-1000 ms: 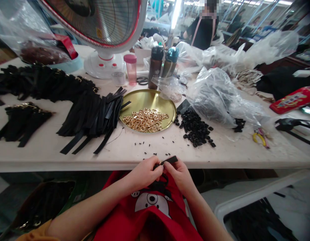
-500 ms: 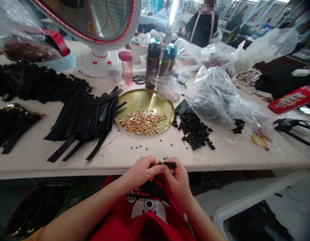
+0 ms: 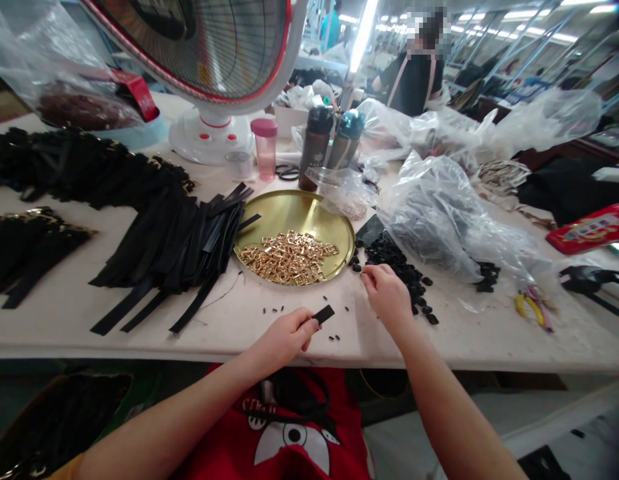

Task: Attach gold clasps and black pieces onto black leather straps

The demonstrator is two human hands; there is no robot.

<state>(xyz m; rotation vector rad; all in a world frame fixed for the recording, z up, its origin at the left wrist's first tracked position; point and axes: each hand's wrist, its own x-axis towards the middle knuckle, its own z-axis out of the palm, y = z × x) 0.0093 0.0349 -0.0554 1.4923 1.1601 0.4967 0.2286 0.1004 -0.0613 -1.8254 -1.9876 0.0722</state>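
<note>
My left hand [image 3: 288,335] is closed around a short black strap [image 3: 324,314], whose flat end sticks out past the thumb; the rest is hidden in the fingers. Over the left edge of a pile of small black pieces [image 3: 387,248] reaches my right hand [image 3: 388,297]. Its thumb and forefinger are pinched together, and what lies between them is too small to make out. Just beyond both hands, a round gold tray [image 3: 274,207] carries a heap of gold buckles [image 3: 289,257].
Black straps [image 3: 164,247] lie bundled at the left, below a fan [image 3: 209,133]. Bottles [image 3: 316,150] stand behind the tray. Clear plastic bags [image 3: 434,207] and yellow-handled pliers [image 3: 528,312] are at the right. Tiny black bits lie near the table's front edge.
My hands were together at the table edge, both on the black strap. The right has let go and moved forward and right to the black pieces; the left still holds the strap.
</note>
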